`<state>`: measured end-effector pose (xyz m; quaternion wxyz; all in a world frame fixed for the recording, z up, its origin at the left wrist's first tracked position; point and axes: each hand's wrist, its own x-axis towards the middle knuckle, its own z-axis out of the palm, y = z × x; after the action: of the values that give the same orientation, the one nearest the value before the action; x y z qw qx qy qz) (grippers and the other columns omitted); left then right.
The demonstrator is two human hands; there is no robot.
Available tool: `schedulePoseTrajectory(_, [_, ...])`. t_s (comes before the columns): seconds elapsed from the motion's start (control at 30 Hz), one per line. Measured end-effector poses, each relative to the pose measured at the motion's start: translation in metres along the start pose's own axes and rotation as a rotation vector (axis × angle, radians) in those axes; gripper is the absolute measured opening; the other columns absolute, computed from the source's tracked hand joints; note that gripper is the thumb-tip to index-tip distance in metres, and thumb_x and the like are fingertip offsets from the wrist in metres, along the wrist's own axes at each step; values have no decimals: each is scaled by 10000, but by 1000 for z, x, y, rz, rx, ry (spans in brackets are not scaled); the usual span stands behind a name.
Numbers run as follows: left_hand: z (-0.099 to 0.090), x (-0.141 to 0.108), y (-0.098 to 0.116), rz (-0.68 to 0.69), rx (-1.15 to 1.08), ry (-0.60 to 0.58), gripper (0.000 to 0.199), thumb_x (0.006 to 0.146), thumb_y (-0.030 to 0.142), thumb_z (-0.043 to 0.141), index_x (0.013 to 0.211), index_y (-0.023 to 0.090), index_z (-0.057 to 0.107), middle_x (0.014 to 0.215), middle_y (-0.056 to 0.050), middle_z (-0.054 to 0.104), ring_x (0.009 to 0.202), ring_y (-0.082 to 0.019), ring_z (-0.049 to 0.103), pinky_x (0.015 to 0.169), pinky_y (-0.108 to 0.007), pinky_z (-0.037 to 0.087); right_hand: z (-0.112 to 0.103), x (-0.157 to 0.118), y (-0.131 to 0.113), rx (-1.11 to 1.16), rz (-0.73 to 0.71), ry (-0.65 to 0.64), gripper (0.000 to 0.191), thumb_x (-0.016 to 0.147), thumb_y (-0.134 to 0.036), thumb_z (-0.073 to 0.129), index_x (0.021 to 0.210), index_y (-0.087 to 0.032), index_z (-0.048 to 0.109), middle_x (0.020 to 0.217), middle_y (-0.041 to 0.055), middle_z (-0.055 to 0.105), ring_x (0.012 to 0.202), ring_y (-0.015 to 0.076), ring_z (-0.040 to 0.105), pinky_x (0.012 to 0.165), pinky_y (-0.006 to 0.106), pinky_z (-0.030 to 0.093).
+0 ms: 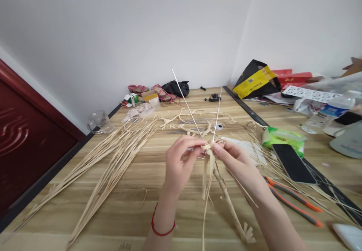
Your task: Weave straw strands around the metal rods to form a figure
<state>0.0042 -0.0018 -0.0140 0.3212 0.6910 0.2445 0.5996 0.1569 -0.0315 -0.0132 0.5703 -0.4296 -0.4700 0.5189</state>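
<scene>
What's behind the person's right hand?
Beyond the right hand, part of a white sheet shows, with pale strips to its right. Whatever lies directly behind the hand is covered, so how far the sheet runs there can't be told.

Backed by plain, pale adjoining walls (135, 28); flanked at left by dark-red door (34, 145); furnished with wood-grain, black-edged worktop (118, 213).

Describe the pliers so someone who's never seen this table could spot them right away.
On the wooden table, go to the right side and find the black phone. Just nearer the wearer lie the pliers, handles spread apart. Those orange-and-grey handles set them apart from the pale strips nearby.
</scene>
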Motion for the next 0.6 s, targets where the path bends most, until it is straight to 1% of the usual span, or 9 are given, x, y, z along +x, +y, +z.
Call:
schedulePoseTrajectory(0.07, [1,0,0,24,54,25,188,855,98,615,963,228,696,922,-15,640,828,-120,651,647,-218,615,0,0,0,29,25,-51,286,843,-471,640,754,-200,609,766,7,593,764,148,553,799,301,452])
schedulePoseTrajectory(0.13, [2,0,-1,34,103,76,169,853,103,620,958,220,681,911,-13,637,806,-116,650,637,-214,601,-1,-1,-3,73,67,-131,278,864,-482,606,823,-206,605,838,18,591,799,158,559,814,325,466])
schedulePoseTrajectory(0.2, [2,1,0,57,170,122,132,844,106,632,919,210,665,893,-10,624,801,-116,641,613,-201,579,-2,-3,-8,106,100,-213,243,846,-450,641,890,-218,589,924,23,580,829,160,560,802,326,480])
schedulePoseTrajectory(0.27, [-1,2,2,92,243,116,107,837,102,637,873,202,645,882,-7,604,816,-116,622,613,-194,557,-3,-3,-12,106,98,-266,246,780,-366,732,897,-225,568,938,8,562,811,143,551,765,292,484])
schedulePoseTrajectory(0.3, [-4,3,3,113,273,89,105,836,98,636,859,200,635,883,-5,595,825,-114,611,627,-195,550,-3,-3,-13,105,92,-280,265,748,-320,766,885,-225,560,925,-3,557,788,131,546,742,273,482])
schedulePoseTrajectory(0.37, [-11,5,6,143,301,-2,110,838,99,633,870,203,624,913,-11,583,847,-115,592,669,-209,540,-5,-1,-14,123,88,-293,277,728,-273,784,863,-223,548,883,-20,561,736,109,545,707,250,473])
schedulePoseTrajectory(0.5, [-22,8,9,145,279,-179,63,824,181,678,843,211,625,884,-17,594,840,-136,592,696,-247,521,-12,4,-12,154,124,-330,218,799,-321,725,874,-208,555,753,-25,595,637,104,569,608,242,435])
schedulePoseTrajectory(0.6, [-23,7,8,125,243,-251,72,799,220,710,826,216,644,849,-12,599,823,-140,596,717,-259,511,-18,7,-12,151,150,-372,215,812,-341,715,857,-196,563,686,-24,617,590,105,585,544,228,395])
